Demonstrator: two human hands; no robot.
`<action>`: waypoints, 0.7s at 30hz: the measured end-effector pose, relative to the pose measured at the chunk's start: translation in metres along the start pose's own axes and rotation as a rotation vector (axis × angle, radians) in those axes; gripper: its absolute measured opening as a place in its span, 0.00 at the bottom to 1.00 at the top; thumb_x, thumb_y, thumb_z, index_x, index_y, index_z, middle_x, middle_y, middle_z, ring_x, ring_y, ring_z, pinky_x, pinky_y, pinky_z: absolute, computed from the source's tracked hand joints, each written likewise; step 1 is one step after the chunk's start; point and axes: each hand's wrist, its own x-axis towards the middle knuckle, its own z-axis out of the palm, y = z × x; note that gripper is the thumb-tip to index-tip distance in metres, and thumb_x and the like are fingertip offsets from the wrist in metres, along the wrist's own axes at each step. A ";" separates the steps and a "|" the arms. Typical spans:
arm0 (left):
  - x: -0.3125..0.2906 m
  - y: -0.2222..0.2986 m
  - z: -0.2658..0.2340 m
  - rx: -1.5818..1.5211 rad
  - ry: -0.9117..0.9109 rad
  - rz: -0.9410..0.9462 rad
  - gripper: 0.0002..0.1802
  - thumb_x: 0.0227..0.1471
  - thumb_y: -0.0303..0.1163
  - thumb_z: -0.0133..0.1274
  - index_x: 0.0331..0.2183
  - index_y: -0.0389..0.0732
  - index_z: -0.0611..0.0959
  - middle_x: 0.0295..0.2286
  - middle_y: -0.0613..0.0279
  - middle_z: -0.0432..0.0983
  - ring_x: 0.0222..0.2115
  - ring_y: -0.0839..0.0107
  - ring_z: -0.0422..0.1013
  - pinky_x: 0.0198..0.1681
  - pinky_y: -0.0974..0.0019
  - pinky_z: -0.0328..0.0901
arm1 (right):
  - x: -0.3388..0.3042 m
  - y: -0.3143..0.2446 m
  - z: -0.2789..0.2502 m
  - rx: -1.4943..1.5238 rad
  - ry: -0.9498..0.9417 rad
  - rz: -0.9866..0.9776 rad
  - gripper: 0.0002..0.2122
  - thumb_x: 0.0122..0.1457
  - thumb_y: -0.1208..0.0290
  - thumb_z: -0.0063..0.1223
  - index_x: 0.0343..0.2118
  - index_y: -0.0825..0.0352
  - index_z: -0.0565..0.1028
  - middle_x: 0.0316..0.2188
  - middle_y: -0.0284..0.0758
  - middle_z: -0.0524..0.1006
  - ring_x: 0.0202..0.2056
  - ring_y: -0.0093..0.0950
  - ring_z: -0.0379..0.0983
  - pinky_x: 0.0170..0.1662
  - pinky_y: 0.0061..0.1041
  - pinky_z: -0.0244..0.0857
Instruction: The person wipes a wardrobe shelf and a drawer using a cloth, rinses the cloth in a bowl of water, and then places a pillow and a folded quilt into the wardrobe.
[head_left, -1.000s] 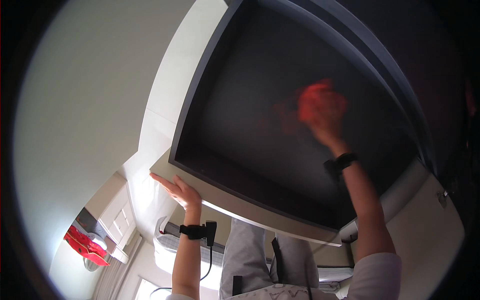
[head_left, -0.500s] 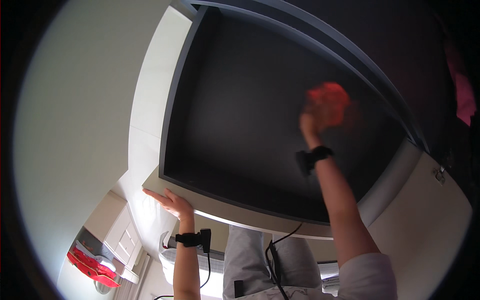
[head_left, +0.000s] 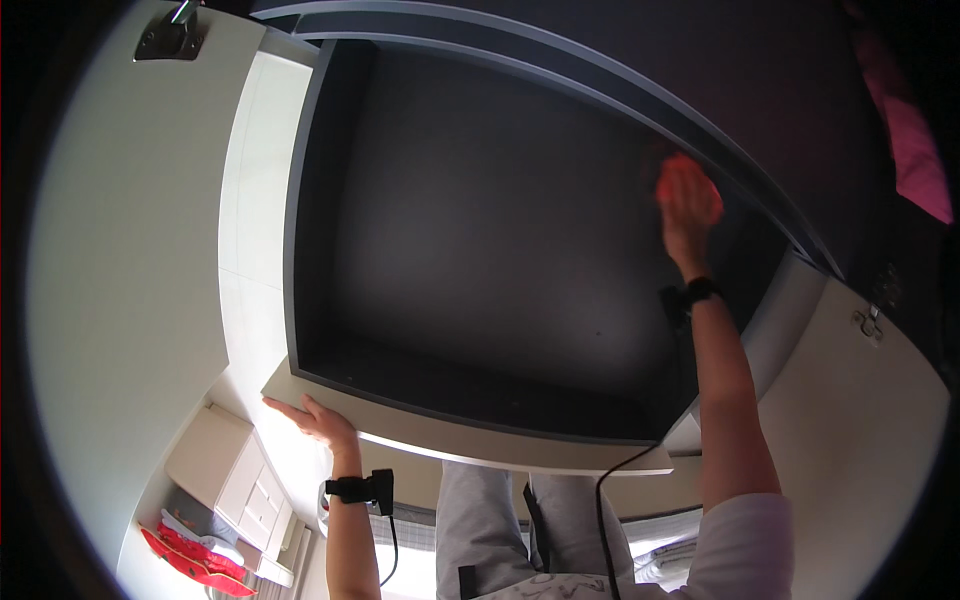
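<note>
In front of me a pulled-out drawer [head_left: 470, 230] has a dark grey inside and a cream front panel [head_left: 450, 440]. My right hand [head_left: 686, 215] reaches into its far right part and presses a red cloth [head_left: 712, 200] on the drawer floor. Much of the cloth is hidden beneath my fingers, which are slightly blurred. At the left end of the front panel, my left hand [head_left: 325, 425] rests against the outer face with fingers stretched out and thumb apart. Each wrist wears a black strap with a small box and cable.
Cream cabinet doors stand swung out on the left [head_left: 130, 250] and right [head_left: 850, 400], with metal hinges. A small dark speck [head_left: 598, 333] lies on the drawer floor. Farther off at lower left are a white drawer unit [head_left: 250, 490] and red fabric [head_left: 195, 565].
My right hand has moved right with the red cloth, toward the drawer's right side. The left hand stays on the front panel. The whole view has shifted slightly.
</note>
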 end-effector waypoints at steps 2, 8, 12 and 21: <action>-0.006 0.005 0.010 -0.044 -0.025 -0.024 0.35 0.56 0.32 0.36 0.62 0.41 0.44 0.61 0.47 0.42 0.60 0.50 0.46 0.63 0.59 0.41 | -0.047 0.047 0.018 0.255 0.115 0.426 0.24 0.63 0.57 0.36 0.60 0.59 0.54 0.60 0.41 0.53 0.60 0.44 0.48 0.61 0.44 0.43; 0.001 0.011 0.000 -0.073 0.016 -0.018 0.35 0.56 0.31 0.36 0.62 0.42 0.45 0.61 0.48 0.42 0.60 0.51 0.48 0.62 0.59 0.44 | -0.077 -0.043 0.027 0.213 0.072 1.038 0.28 0.63 0.48 0.25 0.63 0.56 0.49 0.63 0.45 0.45 0.63 0.46 0.40 0.63 0.46 0.37; -0.015 0.030 0.021 -0.154 -0.011 -0.078 0.35 0.55 0.29 0.36 0.62 0.43 0.45 0.61 0.47 0.43 0.59 0.50 0.49 0.62 0.59 0.46 | -0.107 -0.100 0.093 0.088 -0.021 1.753 0.31 0.59 0.40 0.24 0.63 0.47 0.46 0.63 0.41 0.50 0.63 0.44 0.43 0.61 0.55 0.37; -0.002 -0.001 0.009 -0.027 0.019 -0.027 0.35 0.54 0.29 0.37 0.62 0.42 0.46 0.61 0.47 0.42 0.60 0.48 0.46 0.62 0.60 0.43 | -0.064 -0.356 -0.033 0.320 -0.286 0.962 0.31 0.61 0.48 0.30 0.64 0.54 0.41 0.64 0.48 0.39 0.63 0.54 0.31 0.60 0.58 0.32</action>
